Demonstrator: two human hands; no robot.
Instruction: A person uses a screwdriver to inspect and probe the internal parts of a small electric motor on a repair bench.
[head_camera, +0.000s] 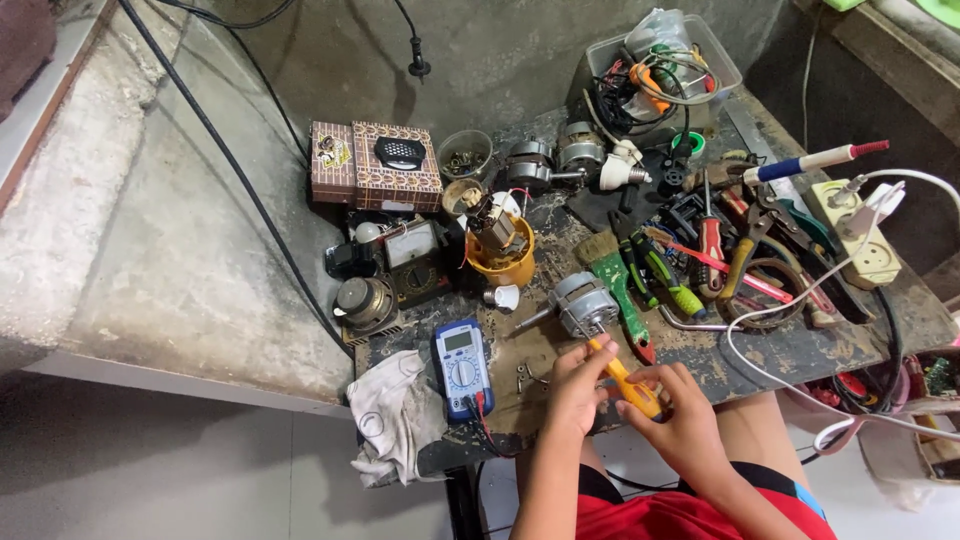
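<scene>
Yellow screwdriver (625, 380) | tip at small motor (583, 303) | left hand (577, 385), right hand (678, 420) fingers pinching handle

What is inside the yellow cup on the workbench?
The yellow cup holds a small motor part with copper-coloured windings and thin wires sticking out above its rim. Its bottom is covered.

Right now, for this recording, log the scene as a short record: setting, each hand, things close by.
setting: cluttered workbench against a grey wall
left hand: fingers on the front of a yellow-handled screwdriver
right hand: closed around the rear of the handle
tip: pointed at a small electric motor; contact cannot be told
near left: blue multimeter, white rag
near right: green-handled brush, pliers, white cable
</scene>
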